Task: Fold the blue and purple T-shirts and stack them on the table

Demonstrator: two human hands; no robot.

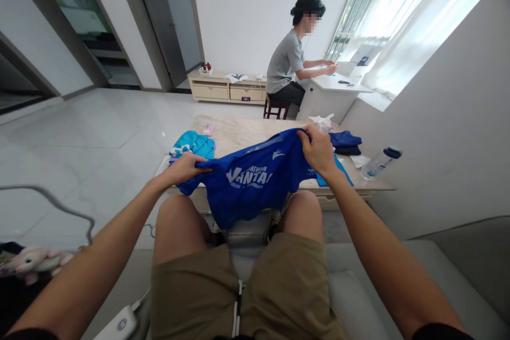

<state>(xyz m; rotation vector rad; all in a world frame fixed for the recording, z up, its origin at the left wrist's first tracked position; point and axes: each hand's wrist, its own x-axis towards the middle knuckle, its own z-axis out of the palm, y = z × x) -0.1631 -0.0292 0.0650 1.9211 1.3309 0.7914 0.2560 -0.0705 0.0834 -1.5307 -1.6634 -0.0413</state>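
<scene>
The left hand [185, 169] pinches one upper corner of a royal-blue printed T-shirt [247, 175], thumb on top; the right hand [316, 149] grips the opposite upper corner. Fabric hides some of the fingertips on both sides. The shirt hangs in the air between the hands, above the near edge of a wooden table [231, 125] and over the wearer's knees. Its longer spread runs from hand to hand, rising toward the right; the hem drops toward the wearer, and the white lettering reads upright, tilted up to the right. Folds break the print: the end of "MARATHON" shows with its start lost, and the small line beneath is too blurred to read.

On the table, turquoise garments [195, 143] lie near the left hand, their lower part covered by the shirt. Beyond the right wrist sit folded dark-blue clothes [346, 139], and a bright-blue cloth [345, 174] is partly hidden behind the forearm. A white plastic bag [322, 122] stands behind the right hand, its contents unclear; a clear bottle [378, 163] stands farther right. The left edge cuts off a pink plush toy [30, 263], the bottom edge a white device [119, 324]. Farther off, a seated person [287, 61] works at a white desk [334, 83], handling something too small to identify.
</scene>
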